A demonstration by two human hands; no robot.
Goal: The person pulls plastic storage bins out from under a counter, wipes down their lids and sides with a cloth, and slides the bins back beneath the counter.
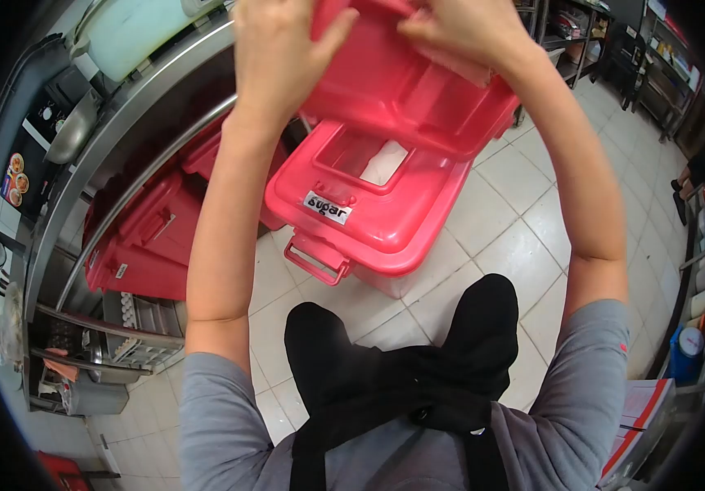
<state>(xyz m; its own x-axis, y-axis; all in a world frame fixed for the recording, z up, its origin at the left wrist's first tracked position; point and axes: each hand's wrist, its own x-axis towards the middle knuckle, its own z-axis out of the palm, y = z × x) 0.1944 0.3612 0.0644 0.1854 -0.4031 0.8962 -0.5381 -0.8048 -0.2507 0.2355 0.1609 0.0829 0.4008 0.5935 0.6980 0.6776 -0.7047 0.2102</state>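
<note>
A red plastic bin lid is held up and tilted at the top of the view. My left hand grips its left side, the thumb stretched along the red plastic. My right hand is closed at its upper right; the frame's edge cuts off some fingers. Under that hand shows a pale pink strip, perhaps cloth; I cannot tell. Below the raised lid stands a red bin labelled "Sugar". A pale patch shows in its top's rectangular recess.
More red bins stand under the steel counter on the left. Egg trays lie on a lower shelf. Shelving with a blue scale lines the right. Another person's foot shows at far right.
</note>
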